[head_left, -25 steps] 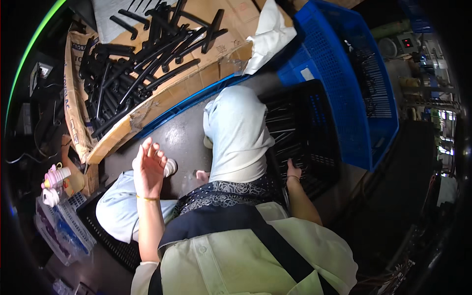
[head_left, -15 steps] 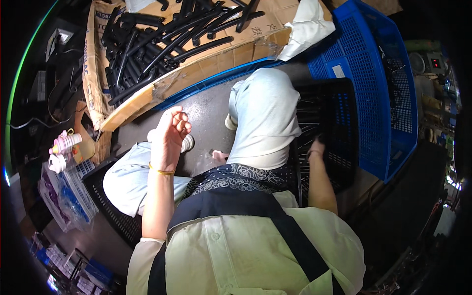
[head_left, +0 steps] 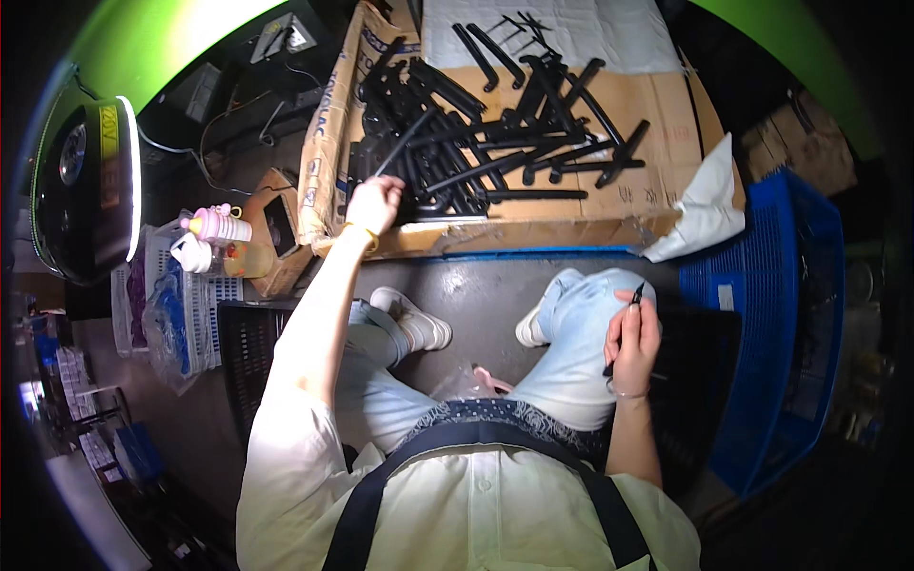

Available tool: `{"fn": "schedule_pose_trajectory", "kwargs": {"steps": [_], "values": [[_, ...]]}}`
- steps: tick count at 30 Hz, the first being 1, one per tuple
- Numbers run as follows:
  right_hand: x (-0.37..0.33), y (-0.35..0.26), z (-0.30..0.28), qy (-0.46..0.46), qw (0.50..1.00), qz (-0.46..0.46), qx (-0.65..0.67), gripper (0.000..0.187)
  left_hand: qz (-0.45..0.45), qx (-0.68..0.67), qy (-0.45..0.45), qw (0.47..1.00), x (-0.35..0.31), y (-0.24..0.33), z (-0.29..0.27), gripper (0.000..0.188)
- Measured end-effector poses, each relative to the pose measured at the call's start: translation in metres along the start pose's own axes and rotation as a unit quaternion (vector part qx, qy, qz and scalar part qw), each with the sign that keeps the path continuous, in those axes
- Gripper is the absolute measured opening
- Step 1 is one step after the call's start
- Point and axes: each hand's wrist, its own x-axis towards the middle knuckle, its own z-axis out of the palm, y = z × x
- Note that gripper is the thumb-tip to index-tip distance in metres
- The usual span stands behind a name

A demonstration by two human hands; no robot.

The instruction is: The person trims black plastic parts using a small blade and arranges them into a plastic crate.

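Observation:
My left hand (head_left: 374,203) is at the near left edge of a heap of black plastic bars (head_left: 447,143). Its fingers are closed on the end of one long, thin black bar (head_left: 406,143) that slants up over the heap. Above my right thigh, my right hand (head_left: 634,343) is closed around a slim black tool with a pointed tip (head_left: 638,294). The tip sticks up past the fingers, and a dark end shows below them; the tool's exact kind is unclear. The bars lie in an opened cardboard box (head_left: 657,114).
A white sheet (head_left: 709,209) hangs over the box's near right corner. Blue plastic crates (head_left: 790,333) stand on the right, with a black crate (head_left: 695,381) by my right leg. Another black crate (head_left: 249,352) and drink bottles (head_left: 219,226) are on the left.
My left hand has reached forward to the heap and closed on a bar. My right hand has come up out of the black crate holding the pointed tool. The view has tilted up.

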Motion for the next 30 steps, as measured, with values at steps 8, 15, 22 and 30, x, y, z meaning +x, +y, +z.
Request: {"fn": "schedule_pose_trajectory", "kwargs": {"steps": [8,15,22,30], "values": [[0.003,0.002,0.009,-0.01,0.999,-0.03,-0.042,0.026,-0.111,0.183,-0.173,0.961,0.05,0.031,0.075,0.054],[0.011,-0.008,0.015,-0.002,0.999,0.012,-0.037,0.021,0.033,0.22,-0.087,0.971,0.04,0.046,0.055,0.038],[0.042,-0.033,0.061,-0.069,0.963,-0.15,-0.213,0.037,0.377,0.18,0.05,0.907,-0.039,0.075,-0.083,0.026],[-0.007,-0.003,0.106,-0.27,0.957,0.087,-0.06,0.029,0.395,0.189,0.169,0.883,-0.112,0.089,-0.104,0.051]]}}
